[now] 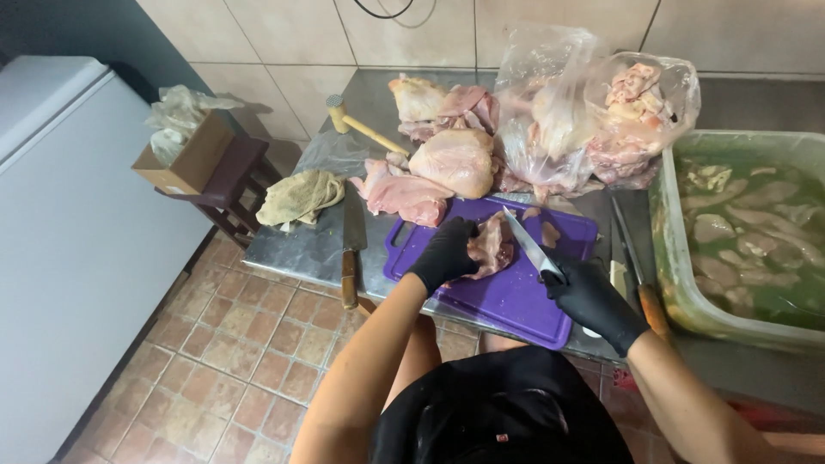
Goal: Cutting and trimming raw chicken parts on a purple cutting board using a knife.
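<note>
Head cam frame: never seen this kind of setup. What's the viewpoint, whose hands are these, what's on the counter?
There is no machine here. One camera sits on a person's head and looks down at their own two hands, both in black gloves. The left hand holds a piece of raw chicken on a purple cutting board. The right hand grips a knife, its blade against that piece. On the steel counter lie more raw chicken, a clear plastic bag of chicken, a wooden mallet, a rag and a second knife. To the right stands a tub of chicken pieces in green liquid.
</note>
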